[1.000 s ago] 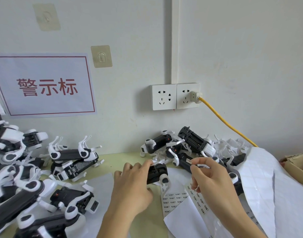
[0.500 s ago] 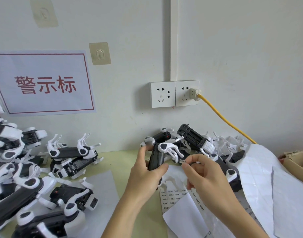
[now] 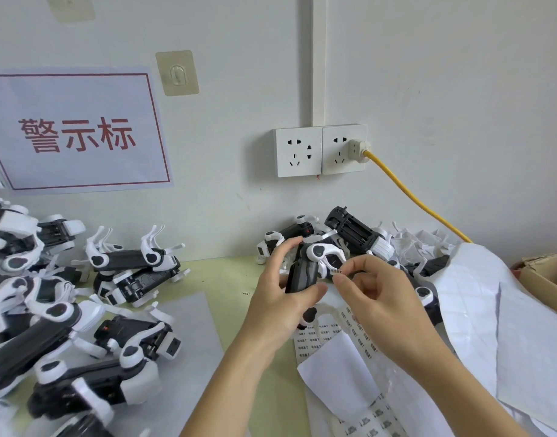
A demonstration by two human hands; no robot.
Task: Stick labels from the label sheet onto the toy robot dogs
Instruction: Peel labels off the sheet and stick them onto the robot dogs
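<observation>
Against a white wall, over the pale green table [image 3: 226, 279], the left hand [image 3: 280, 307] grips a toy robot dog [image 3: 305, 272] upright. Just beside it, the right hand [image 3: 378, 298] pinches a small label [image 3: 336, 271], not yet stuck. Below lies the label sheet [image 3: 330, 335]; piled dogs [image 3: 135, 266] left and behind suggest plenty remains.
</observation>
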